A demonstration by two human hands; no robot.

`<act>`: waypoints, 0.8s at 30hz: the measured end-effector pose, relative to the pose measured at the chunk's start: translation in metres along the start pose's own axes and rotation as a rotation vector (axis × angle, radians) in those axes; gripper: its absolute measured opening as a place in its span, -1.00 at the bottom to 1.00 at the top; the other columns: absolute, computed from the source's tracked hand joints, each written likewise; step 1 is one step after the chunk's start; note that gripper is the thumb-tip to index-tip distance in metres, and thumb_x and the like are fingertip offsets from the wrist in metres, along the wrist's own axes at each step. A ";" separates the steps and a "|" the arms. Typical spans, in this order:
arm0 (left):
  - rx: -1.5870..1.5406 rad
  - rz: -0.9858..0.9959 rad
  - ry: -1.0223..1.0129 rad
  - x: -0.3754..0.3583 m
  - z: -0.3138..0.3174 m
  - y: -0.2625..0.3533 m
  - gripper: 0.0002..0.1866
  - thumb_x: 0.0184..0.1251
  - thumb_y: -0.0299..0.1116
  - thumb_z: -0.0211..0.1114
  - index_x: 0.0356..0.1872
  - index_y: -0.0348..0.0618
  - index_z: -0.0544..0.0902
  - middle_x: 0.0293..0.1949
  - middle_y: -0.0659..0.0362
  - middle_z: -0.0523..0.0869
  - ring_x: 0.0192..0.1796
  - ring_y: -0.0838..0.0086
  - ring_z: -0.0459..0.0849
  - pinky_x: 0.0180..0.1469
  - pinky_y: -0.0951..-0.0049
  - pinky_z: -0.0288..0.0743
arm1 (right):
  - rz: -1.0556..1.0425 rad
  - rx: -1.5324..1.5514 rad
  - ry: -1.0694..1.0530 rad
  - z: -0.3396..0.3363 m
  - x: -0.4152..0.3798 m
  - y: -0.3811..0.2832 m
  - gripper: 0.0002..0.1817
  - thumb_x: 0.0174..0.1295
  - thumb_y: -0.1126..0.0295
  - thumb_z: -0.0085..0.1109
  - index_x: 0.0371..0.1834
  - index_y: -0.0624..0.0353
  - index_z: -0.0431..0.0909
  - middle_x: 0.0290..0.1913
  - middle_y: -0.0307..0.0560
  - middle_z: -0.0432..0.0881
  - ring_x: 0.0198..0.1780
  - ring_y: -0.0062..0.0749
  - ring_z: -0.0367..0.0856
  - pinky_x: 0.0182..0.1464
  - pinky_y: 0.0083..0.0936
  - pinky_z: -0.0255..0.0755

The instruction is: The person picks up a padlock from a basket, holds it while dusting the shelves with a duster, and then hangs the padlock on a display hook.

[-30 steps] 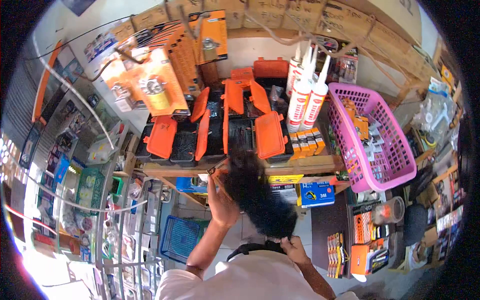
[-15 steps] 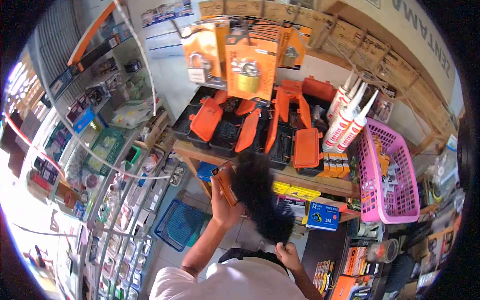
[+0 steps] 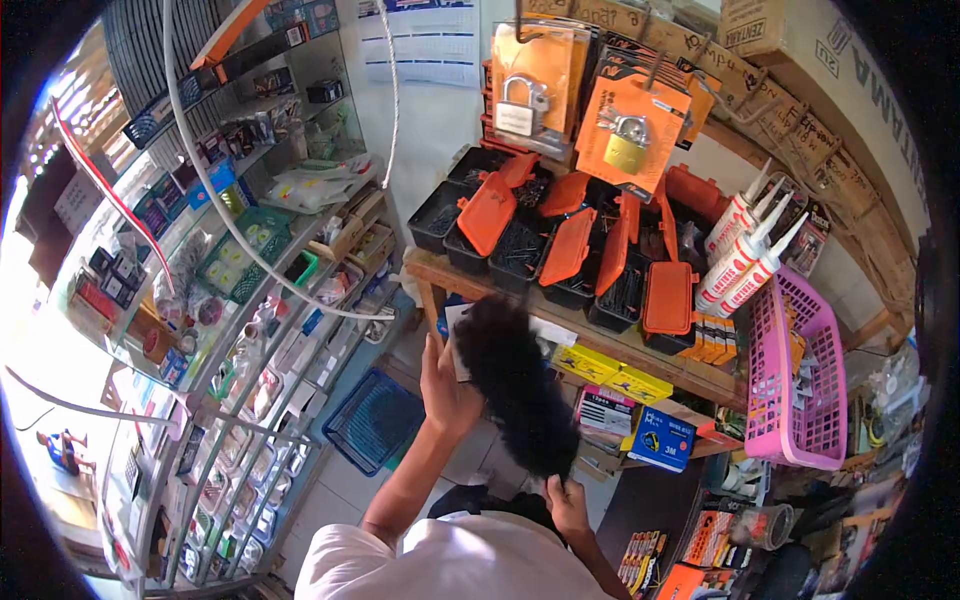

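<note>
A fluffy black duster (image 3: 520, 395) slants across the middle, its lower end in my right hand (image 3: 567, 503), whose fingers are closed round it. My left hand (image 3: 447, 392) holds a small box (image 3: 459, 340) with a pale face, partly behind the duster's upper end. Above both hands, black bins with orange lids (image 3: 567, 247) stand in a row on a wooden shelf (image 3: 560, 317). Yellow boxes (image 3: 612, 373) lie just below the shelf edge, right of the duster.
Packaged padlocks (image 3: 632, 130) hang above the bins. White sealant tubes (image 3: 740, 262) and a pink basket (image 3: 797, 400) stand at right. Glass shelves (image 3: 250, 345) line the left, with a blue basket (image 3: 372, 420) on the floor. A white cord (image 3: 232, 222) hangs at left.
The view has shifted, so the bins and padlocks appear farther right. The box in my left hand now shows a pale face instead of an orange-brown one.
</note>
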State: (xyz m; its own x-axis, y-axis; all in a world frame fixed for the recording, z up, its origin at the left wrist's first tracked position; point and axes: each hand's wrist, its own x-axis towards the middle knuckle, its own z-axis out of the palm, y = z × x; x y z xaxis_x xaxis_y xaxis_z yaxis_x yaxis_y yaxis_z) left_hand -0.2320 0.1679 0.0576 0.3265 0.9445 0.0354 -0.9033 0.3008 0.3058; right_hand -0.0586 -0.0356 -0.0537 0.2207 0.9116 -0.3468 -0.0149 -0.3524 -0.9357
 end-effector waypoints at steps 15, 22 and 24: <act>0.199 0.016 -0.028 0.001 -0.032 -0.002 -0.29 0.53 0.19 -0.35 0.50 -0.06 0.17 0.46 0.06 0.29 0.43 0.18 0.34 0.47 -0.02 0.10 | 0.025 0.049 -0.098 0.029 0.006 0.004 -0.47 0.50 0.00 -0.08 -0.57 0.15 0.44 -0.66 -0.39 0.30 -0.63 -0.71 0.22 -0.55 -0.64 0.07; 0.092 0.036 -0.122 0.011 -0.030 0.002 -0.30 0.53 0.17 -0.30 0.49 -0.10 0.17 0.43 0.03 0.31 0.44 0.18 0.31 0.47 0.07 0.10 | 0.052 0.145 -0.049 0.036 0.013 0.013 -0.43 0.49 -0.05 -0.10 -0.61 0.14 0.41 -0.66 -0.37 0.32 -0.60 -0.67 0.23 -0.53 -0.59 0.08; 0.222 -0.014 0.071 0.007 -0.014 0.003 -0.30 0.54 0.14 -0.27 0.50 -0.12 0.15 0.44 0.01 0.29 0.43 0.14 0.33 0.47 0.02 0.10 | 0.022 0.008 -0.092 0.038 0.012 0.003 -0.41 0.48 -0.07 -0.10 -0.62 0.13 0.40 -0.66 -0.36 0.33 -0.61 -0.66 0.23 -0.53 -0.58 0.08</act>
State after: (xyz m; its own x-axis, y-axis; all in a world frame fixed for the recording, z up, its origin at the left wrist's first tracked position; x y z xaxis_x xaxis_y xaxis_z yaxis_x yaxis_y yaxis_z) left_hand -0.2365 0.1775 0.0451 0.3113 0.9497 -0.0345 -0.8130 0.2850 0.5077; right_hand -0.0927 -0.0175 -0.0627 0.1300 0.9195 -0.3711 -0.0268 -0.3709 -0.9283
